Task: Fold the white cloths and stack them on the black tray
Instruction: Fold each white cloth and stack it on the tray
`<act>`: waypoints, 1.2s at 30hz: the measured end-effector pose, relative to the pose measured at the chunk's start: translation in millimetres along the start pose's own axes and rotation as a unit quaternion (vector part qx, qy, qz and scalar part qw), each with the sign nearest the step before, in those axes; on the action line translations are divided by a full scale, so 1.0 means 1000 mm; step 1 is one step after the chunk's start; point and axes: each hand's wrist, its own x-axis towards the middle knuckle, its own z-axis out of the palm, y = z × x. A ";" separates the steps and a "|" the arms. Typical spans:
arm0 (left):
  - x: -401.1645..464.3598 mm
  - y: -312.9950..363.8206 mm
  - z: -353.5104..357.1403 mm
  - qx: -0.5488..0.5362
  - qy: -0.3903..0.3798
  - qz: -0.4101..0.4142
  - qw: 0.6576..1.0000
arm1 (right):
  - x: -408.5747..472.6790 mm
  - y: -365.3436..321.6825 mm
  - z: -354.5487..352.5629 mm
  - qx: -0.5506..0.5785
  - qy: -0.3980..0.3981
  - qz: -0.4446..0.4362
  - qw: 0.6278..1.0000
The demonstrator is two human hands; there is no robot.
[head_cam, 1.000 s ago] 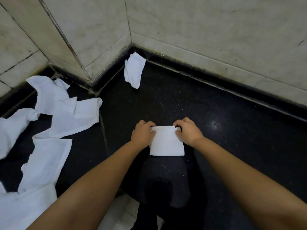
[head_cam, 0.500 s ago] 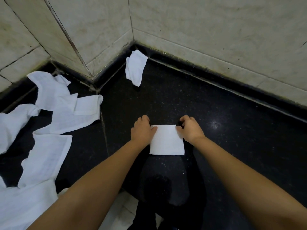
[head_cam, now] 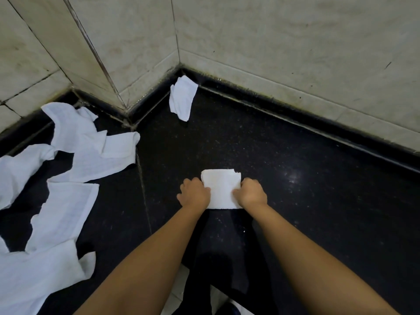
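A small folded white cloth [head_cam: 221, 187] lies flat on the black speckled surface [head_cam: 295, 212] in the middle of the head view. My left hand [head_cam: 194, 193] grips its left edge with curled fingers. My right hand [head_cam: 250, 193] grips its right edge the same way. Several unfolded white cloths [head_cam: 68, 178] lie spread over the left side. One more crumpled white cloth [head_cam: 183, 97] sits in the far corner against the wall. I cannot make out a separate tray edge.
Pale marble walls [head_cam: 272, 42] close the black surface at the back and left, with a corner pillar [head_cam: 95, 64] jutting in. A seam [head_cam: 143, 189] runs down the surface left of my hands. My dark trousers [head_cam: 218, 258] show between my forearms.
Both hands have slid from the far corners of the folded cloth back to its near side edges. The cloth's far edge now shows free, with a small loose corner.
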 end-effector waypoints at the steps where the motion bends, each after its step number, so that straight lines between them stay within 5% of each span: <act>1: -0.001 0.000 -0.002 -0.034 0.001 0.001 0.999 | -0.001 0.001 -0.001 0.039 -0.003 0.006 0.999; 4: -0.005 0.002 -0.013 -0.208 -0.019 0.003 0.978 | -0.007 0.007 -0.013 0.215 -0.013 0.011 0.976; 9: -0.029 0.016 -0.040 -0.431 -0.136 -0.001 0.892 | -0.032 0.029 -0.049 0.543 -0.148 0.096 0.821; 12: -0.057 0.024 -0.048 -0.489 -0.218 0.024 0.844 | -0.051 0.053 -0.062 0.577 -0.193 0.117 0.785; 19: -0.103 0.022 -0.030 -0.505 -0.339 0.028 0.793 | -0.108 0.107 -0.065 0.635 -0.234 0.142 0.722; 24: -0.137 0.039 -0.014 -0.436 -0.414 0.066 0.796 | -0.158 0.152 -0.063 0.691 -0.174 0.158 0.684; 36: -0.284 0.057 0.062 -0.291 -0.535 0.167 0.776 | -0.323 0.269 -0.019 0.804 0.164 0.031 0.570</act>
